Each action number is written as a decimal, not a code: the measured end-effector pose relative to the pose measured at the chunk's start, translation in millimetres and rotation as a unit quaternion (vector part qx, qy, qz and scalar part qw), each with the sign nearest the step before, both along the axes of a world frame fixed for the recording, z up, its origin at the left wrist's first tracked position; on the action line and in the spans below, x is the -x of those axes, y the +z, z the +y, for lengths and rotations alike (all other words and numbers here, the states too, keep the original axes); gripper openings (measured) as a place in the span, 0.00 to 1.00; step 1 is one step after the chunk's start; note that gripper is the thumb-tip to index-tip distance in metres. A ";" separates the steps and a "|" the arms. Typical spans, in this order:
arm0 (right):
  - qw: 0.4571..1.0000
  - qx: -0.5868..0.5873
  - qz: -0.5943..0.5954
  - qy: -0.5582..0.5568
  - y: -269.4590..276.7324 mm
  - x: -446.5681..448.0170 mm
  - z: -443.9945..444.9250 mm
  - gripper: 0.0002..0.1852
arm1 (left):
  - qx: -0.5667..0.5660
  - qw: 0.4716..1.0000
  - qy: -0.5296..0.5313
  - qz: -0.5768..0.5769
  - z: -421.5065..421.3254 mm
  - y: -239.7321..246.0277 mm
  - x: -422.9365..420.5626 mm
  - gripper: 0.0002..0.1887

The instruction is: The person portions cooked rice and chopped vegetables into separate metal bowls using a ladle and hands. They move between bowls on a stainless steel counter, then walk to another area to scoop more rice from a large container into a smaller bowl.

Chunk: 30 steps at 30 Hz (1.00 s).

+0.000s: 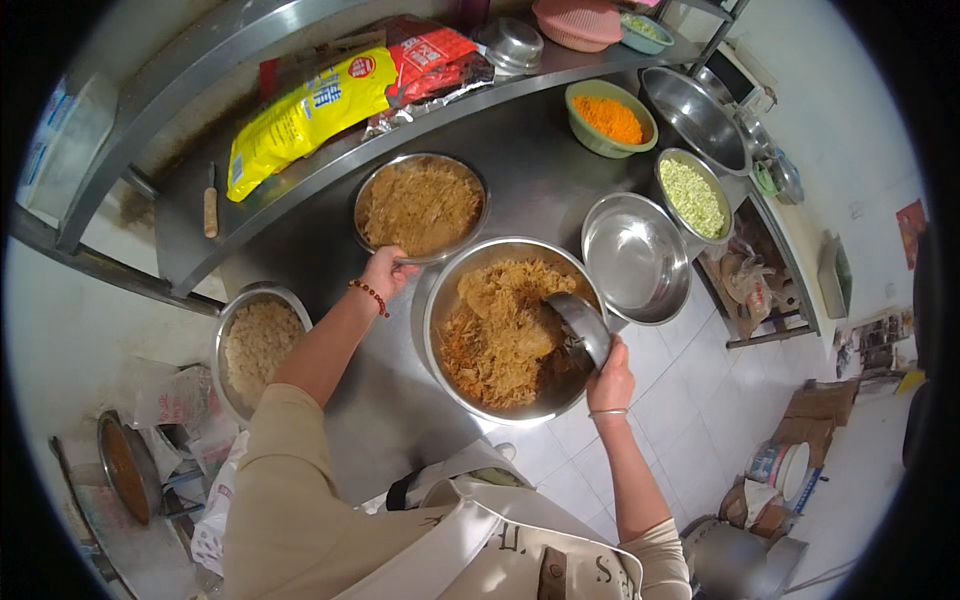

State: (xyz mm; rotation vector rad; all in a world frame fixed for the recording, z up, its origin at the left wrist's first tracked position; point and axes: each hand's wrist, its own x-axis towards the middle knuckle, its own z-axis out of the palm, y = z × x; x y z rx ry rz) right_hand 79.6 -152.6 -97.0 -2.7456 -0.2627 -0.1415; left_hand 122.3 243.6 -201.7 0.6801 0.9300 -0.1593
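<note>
My left hand [389, 274] grips the near rim of a metal bowl [420, 202] filled with a brown shredded mixture. In my right hand [611, 379] is a small steel bowl [585, 322], tilted on its side inside a large steel basin [517, 415]. That basin holds a light brown shredded mixture [517, 322], with darker orange-brown bits at its left and lower part. An empty steel bowl [637, 255] stands just right of the basin. Left of my left forearm, partly behind my sleeve, is a metal bowl of pale, crumbly food [259, 349].
Toward the back right stand a green bowl of orange shreds [611, 120], a bowl of chopped pale green vegetable [691, 195] and a wide steel basin [694, 116]. Above the steel table [360, 420] runs a shelf with a yellow bag [315, 112] and a wooden-handled tool [211, 210].
</note>
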 end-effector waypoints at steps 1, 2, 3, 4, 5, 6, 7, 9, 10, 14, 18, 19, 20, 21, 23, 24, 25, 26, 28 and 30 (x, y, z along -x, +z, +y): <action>0.999 -0.007 -0.042 0.007 3.0 -2.9 0.5 0.29 | -0.008 1.000 -0.009 -0.020 1.9 -6.0 -4.9 0.04; 0.999 -0.035 -0.027 -0.029 7.5 -3.2 1.9 0.29 | -0.025 0.998 -0.008 -0.061 1.5 -11.0 -6.7 0.04; 0.993 -0.081 -0.077 -0.023 12.6 -6.4 5.7 0.29 | -0.022 0.999 -0.005 -0.026 1.4 -13.3 -10.6 0.04; 0.989 -0.097 -0.097 -0.049 17.7 -6.0 10.2 0.29 | -0.028 1.000 0.007 -0.012 -2.3 -14.5 -12.0 0.03; 0.997 -0.056 -0.045 -0.036 22.3 -7.1 14.0 0.29 | -0.033 0.999 0.018 0.002 -5.1 -13.0 -12.6 0.03; 0.999 -0.021 -0.023 -0.017 25.6 -7.2 17.3 0.30 | -0.056 0.998 0.012 -0.017 -11.8 -10.4 -11.9 0.06; 0.999 0.022 0.033 -0.011 27.9 -6.8 18.6 0.30 | -0.038 0.998 0.001 -0.054 -18.4 -6.0 -7.7 0.09; 0.999 0.042 0.006 0.028 27.3 -4.0 19.5 0.30 | 0.012 0.995 -0.013 -0.098 -35.0 5.8 3.9 0.14; 0.998 0.049 0.010 0.035 24.7 -1.7 18.6 0.31 | -0.056 0.993 -0.069 -0.081 -44.6 12.1 12.7 0.27; 0.994 0.077 0.025 0.074 8.9 -4.7 21.8 0.31 | -0.175 0.965 -0.161 -0.111 -80.9 31.4 54.3 0.24; 0.989 0.095 0.001 0.117 11.0 -28.3 40.6 0.28 | -0.377 0.909 -0.165 -0.068 -111.3 29.5 80.0 0.21; 0.988 0.106 0.039 0.110 16.2 -35.2 44.3 0.28 | -0.385 0.903 -0.178 -0.067 -116.5 26.8 82.8 0.21; 0.990 0.091 0.010 0.107 24.3 -39.8 42.8 0.27 | -0.392 0.902 -0.158 -0.087 -120.1 24.0 85.0 0.20; 0.992 0.091 0.022 0.079 32.0 -43.3 41.5 0.29 | -0.402 0.900 -0.153 -0.065 -122.9 21.4 86.3 0.20; 0.994 0.023 -0.052 0.090 48.3 -33.1 28.9 0.32 | -0.431 0.890 -0.123 -0.084 -126.3 17.1 87.7 0.20; 0.994 0.020 -0.064 0.082 52.9 -25.4 23.1 0.34 | -0.429 0.890 -0.122 -0.095 -127.9 15.5 87.9 0.20; 0.991 0.005 -0.076 0.113 56.5 -14.9 16.0 0.31 | -0.424 0.892 -0.119 -0.098 -128.8 14.3 88.2 0.20; 0.990 0.055 -0.007 0.127 54.4 -4.5 14.8 0.30 | -0.426 0.891 -0.102 -0.117 -129.5 13.4 88.3 0.21; 0.978 0.077 -0.002 0.192 44.5 10.2 16.6 0.29 | -0.437 0.890 -0.105 -0.079 -130.0 12.2 88.7 0.21; 0.979 0.076 -0.014 0.186 28.2 13.6 25.2 0.28 | -0.437 0.890 -0.125 -0.039 -129.9 10.6 89.6 0.23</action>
